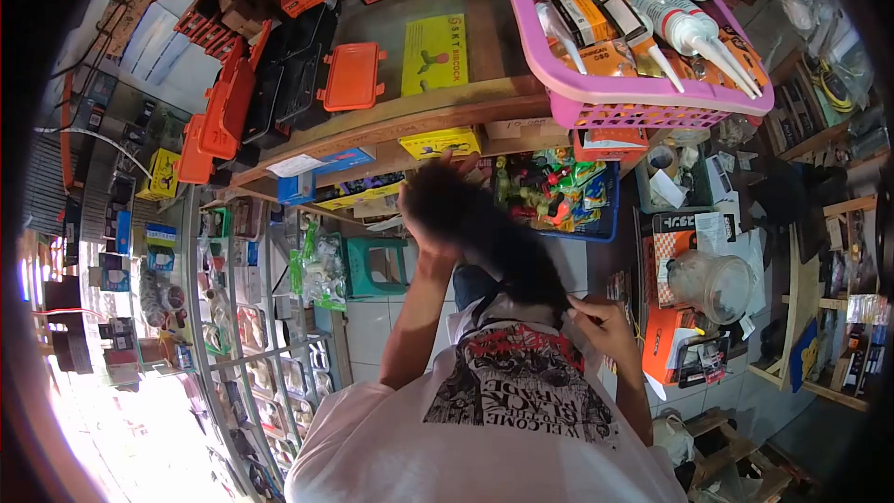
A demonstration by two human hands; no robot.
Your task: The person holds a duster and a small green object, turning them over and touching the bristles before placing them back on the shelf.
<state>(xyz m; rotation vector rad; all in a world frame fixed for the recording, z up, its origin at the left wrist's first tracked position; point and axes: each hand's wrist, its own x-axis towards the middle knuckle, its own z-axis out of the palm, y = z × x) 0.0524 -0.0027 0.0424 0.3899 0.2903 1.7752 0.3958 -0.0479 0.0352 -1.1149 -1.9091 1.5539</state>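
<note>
A long, black, fuzzy-looking item (517,247) slants across the middle, its surface dark and blurred. My left hand (430,235) is at its upper end, partly covered by it, with fingertips showing beyond it near the yellow box (440,142) under the shelf. At the lower end, in front of the printed white shirt (372,447), my right hand (603,324) pinches the black item between thumb and fingers. What exactly the item is cannot be made out.
Ahead is a wooden shelf (391,126) with an orange lid (352,76) and a pink basket (643,107) of tubes and boxes. Below it sits a blue basket (603,224) of small packets. A green stool (374,265) stands left, a clear jar (726,287) right.
</note>
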